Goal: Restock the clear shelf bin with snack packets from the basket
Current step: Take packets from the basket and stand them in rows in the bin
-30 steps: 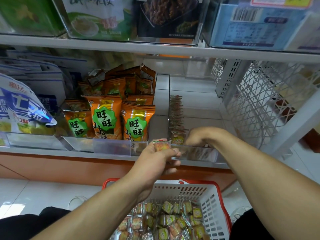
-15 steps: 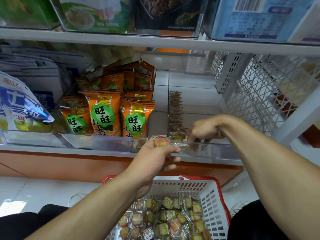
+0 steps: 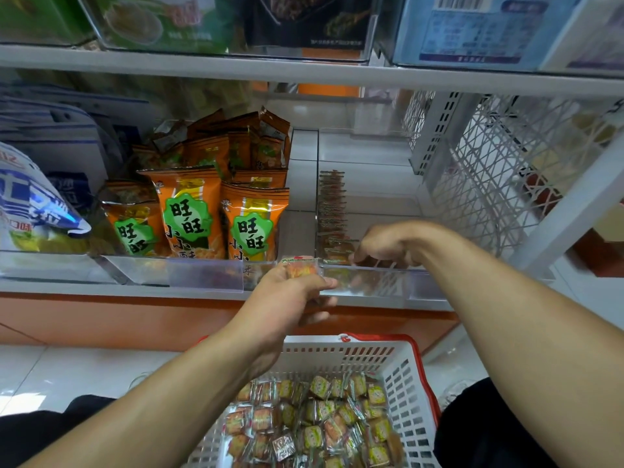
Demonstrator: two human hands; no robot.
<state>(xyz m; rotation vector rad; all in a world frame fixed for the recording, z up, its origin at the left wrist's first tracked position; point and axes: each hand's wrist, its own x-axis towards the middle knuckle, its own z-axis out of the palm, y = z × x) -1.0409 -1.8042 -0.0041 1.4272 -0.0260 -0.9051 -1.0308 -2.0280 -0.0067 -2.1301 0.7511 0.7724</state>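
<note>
A: Packets (image 3: 300, 269), a small stack of them, sit pinched in the left hand (image 3: 290, 298), thumb over the top and fingers curled beneath, right at the front lip of the clear shelf bin (image 3: 381, 285).

B: And the right hand (image 3: 388, 246)?

A: Just beyond that grip and to its right, reaching over the lip into the bin. Its fingers curl down at the nearest end of the row of packets (image 3: 332, 214) standing on edge along the bin's left wall. Whether it pinches one or only steadies the row, I cannot tell; the fingertips are hidden.

B: How will they handle?

A: Light, I'd judge, and slick. Crinkly clear film around a small square block. A stack held face to face could slide apart, so squeeze across the flat faces, not the sealed edges, which would just fold.

B: Supply?

A: Plenty. Directly below the grip, the white basket (image 3: 408, 376) with its red rim holds a loose heap of the same little packets.

B: Neighbours?

A: To the left of the grip, orange snack bags (image 3: 189, 211) fill the next bin. Nothing from there belongs in this one.
</note>
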